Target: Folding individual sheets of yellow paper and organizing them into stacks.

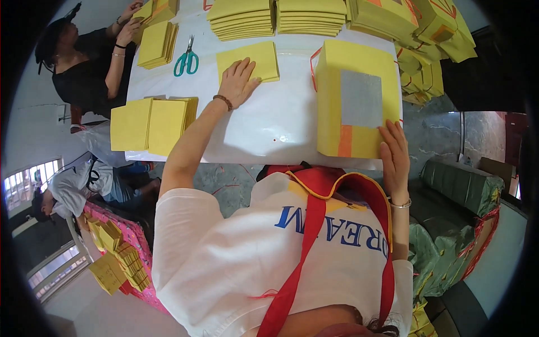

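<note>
My left hand [238,83] lies flat, fingers stretched, on a small stack of yellow paper [264,59] on the white table [264,121]. It grips nothing. At the right edge of the table, my right hand [394,150] rests against the near right side of a big yellow paper block [331,101], its fingers extended and open. That block carries a grey rectangle [361,98] and an orange strip [345,140] on its top. Green-handled scissors [186,59] lie left of my left hand. Two yellow stacks [168,121] sit near the table's left front.
Several more yellow stacks [241,19] line the far side. Tied yellow bundles [424,73] are piled beyond the right edge. A person in black [84,67] handles yellow paper at the far left; another person [84,185] sits by a pink-covered table [147,281]. Green-wrapped packages [443,247] stand at right.
</note>
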Action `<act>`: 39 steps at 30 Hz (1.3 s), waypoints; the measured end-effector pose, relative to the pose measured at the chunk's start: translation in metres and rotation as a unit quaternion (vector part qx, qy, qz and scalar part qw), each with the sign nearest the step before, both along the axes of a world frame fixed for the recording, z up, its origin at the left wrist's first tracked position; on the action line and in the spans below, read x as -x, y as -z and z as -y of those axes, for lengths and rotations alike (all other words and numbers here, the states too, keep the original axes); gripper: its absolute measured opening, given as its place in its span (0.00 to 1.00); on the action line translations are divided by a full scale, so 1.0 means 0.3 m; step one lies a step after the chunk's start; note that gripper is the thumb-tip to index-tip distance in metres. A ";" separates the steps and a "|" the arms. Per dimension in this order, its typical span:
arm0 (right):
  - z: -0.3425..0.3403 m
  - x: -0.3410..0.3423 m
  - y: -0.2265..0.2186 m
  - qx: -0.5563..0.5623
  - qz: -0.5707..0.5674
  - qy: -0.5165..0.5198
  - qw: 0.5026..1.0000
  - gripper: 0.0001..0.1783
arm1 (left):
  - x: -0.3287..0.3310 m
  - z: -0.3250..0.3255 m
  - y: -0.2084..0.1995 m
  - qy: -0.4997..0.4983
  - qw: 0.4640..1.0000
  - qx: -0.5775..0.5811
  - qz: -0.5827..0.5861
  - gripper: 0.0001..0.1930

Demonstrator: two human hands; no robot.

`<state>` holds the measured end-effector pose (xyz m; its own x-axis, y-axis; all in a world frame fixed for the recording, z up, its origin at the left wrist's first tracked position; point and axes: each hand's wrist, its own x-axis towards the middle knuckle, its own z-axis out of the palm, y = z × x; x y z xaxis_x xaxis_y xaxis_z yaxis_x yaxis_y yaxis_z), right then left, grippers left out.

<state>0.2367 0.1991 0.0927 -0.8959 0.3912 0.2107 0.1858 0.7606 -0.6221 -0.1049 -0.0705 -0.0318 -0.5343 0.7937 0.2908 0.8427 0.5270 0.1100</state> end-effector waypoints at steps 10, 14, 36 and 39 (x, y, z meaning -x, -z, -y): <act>-0.036 -0.005 -0.003 -0.033 -0.006 -0.014 0.999 0.14 | -0.321 -0.242 -0.401 0.193 0.957 -0.158 0.151 0.14; -0.050 0.006 -0.006 -0.021 -0.008 -0.009 1.000 0.13 | -0.534 -0.291 -0.497 0.323 0.936 -0.063 0.126 0.20; -0.117 -0.008 -0.004 0.206 -0.039 -0.039 0.977 0.26 | -0.488 -0.370 -0.511 0.192 0.807 0.018 0.557 0.07; -0.124 -0.012 0.002 0.235 -0.048 -0.043 0.970 0.25 | -0.483 -0.370 -0.499 0.177 0.789 0.020 0.588 0.07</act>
